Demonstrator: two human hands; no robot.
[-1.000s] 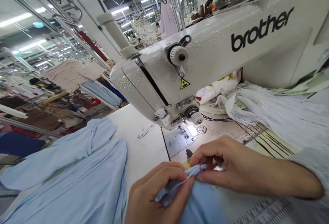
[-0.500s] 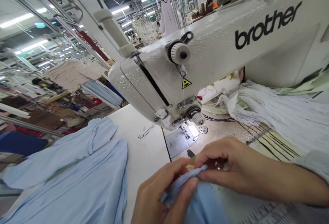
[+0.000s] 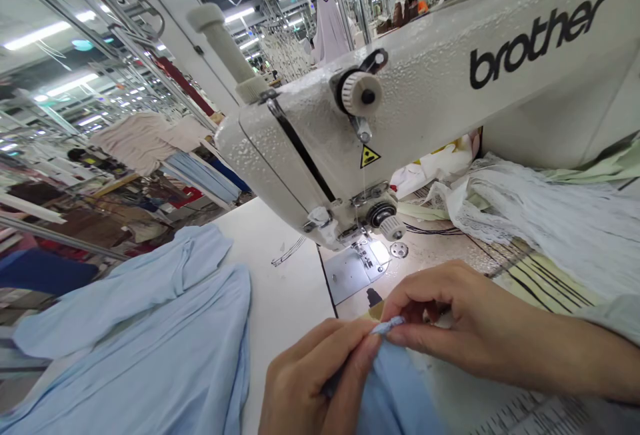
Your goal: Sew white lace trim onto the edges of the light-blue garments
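Observation:
My left hand (image 3: 307,385) and my right hand (image 3: 450,318) meet at the bottom centre, both pinched closed on the folded edge of a light blue fabric piece (image 3: 395,392). The fabric's gathered tip sits between the thumbs and forefingers and the rest hangs down out of view. Just beyond the hands stands a white Brother sewing machine (image 3: 425,82), its presser foot and needle (image 3: 365,255) lit over the metal needle plate (image 3: 347,275).
A light blue garment (image 3: 145,348) lies spread on the white table (image 3: 280,295) at the left. White lace fabric (image 3: 545,222) is heaped at the right over pale green pieces. Racks with hanging clothes (image 3: 135,138) fill the factory floor behind.
The view has shifted slightly right and up. My hands have worked the blue fabric edge tighter, so less of the gathered tip shows between the fingers.

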